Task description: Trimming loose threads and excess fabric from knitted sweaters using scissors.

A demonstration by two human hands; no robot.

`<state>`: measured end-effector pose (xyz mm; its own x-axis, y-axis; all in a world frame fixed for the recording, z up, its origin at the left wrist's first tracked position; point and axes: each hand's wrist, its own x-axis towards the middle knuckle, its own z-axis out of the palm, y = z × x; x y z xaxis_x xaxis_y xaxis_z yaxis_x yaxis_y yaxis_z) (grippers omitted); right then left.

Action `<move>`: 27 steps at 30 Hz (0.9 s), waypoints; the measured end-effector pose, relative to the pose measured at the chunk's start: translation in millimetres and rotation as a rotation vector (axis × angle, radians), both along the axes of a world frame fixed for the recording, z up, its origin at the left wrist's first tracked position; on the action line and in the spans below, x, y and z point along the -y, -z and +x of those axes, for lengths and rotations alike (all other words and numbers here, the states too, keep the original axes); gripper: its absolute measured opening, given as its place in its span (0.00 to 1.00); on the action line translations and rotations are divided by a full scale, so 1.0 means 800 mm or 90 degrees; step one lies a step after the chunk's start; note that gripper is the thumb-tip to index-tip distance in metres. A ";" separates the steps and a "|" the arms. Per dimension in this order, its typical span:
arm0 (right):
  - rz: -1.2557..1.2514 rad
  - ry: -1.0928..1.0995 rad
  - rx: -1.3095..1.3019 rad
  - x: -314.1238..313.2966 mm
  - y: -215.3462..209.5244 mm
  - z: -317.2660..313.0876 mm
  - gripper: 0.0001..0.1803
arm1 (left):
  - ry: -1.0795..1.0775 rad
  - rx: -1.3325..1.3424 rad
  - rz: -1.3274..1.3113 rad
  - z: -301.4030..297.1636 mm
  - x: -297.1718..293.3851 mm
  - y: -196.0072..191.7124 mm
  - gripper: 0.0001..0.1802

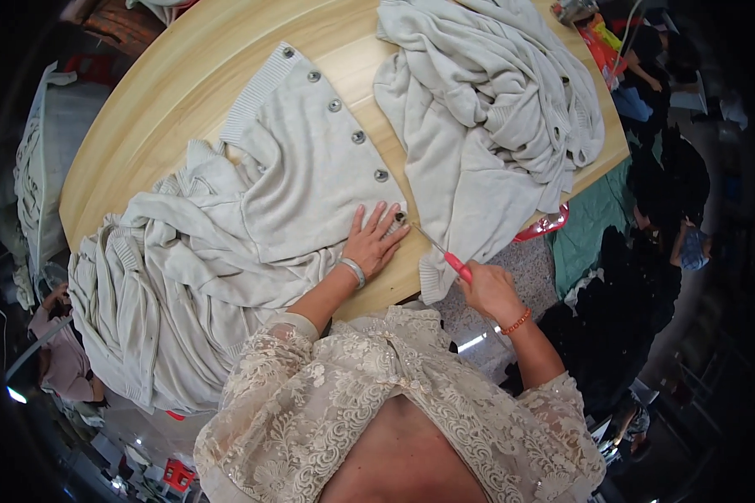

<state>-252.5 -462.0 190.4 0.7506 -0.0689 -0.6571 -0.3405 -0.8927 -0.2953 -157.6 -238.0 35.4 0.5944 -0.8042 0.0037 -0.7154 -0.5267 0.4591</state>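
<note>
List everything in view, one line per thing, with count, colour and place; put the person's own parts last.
cardigan: one, pale grey, spread flat mid-table, under the left hand
buttons: about six showing, grey, in a row down the cardigan's edge
left heap of knitwear: one, pale grey, hanging over the table's near left edge
right heap of knitwear: one, pale grey, on the table's right side
snips: one, red handle, thin metal tip toward the lowest button
table: one, light wood
bracelets: one silver on the left wrist, one orange beaded on the right wrist
left hand: flat on the cardigan's lower corner
right hand: closed on the snips' handle
</note>
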 end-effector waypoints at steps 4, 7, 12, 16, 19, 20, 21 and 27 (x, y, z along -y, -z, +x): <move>0.025 -0.032 0.017 -0.005 0.003 -0.002 0.13 | -0.007 0.020 -0.007 -0.002 -0.001 0.006 0.23; 0.002 0.008 0.003 -0.013 0.001 0.025 0.13 | -0.007 0.008 0.008 -0.002 0.000 0.005 0.24; 0.023 0.006 0.115 -0.036 0.020 0.113 0.13 | -0.017 0.027 0.004 -0.003 -0.002 0.009 0.24; 0.008 0.038 0.208 -0.051 0.041 0.202 0.13 | -0.008 0.012 0.012 -0.004 0.004 0.010 0.23; 0.010 0.021 0.254 -0.058 0.029 0.234 0.13 | -0.009 0.022 0.003 -0.006 0.003 0.010 0.23; 0.016 0.004 0.253 -0.060 0.020 0.232 0.13 | -0.014 0.022 0.004 -0.007 0.002 0.011 0.23; 0.018 -0.001 0.252 -0.058 0.021 0.222 0.13 | -0.011 0.018 0.008 -0.008 -0.001 0.012 0.24; -0.054 -0.050 0.249 -0.001 0.076 0.099 0.18 | -0.072 0.024 0.038 -0.020 -0.007 0.008 0.33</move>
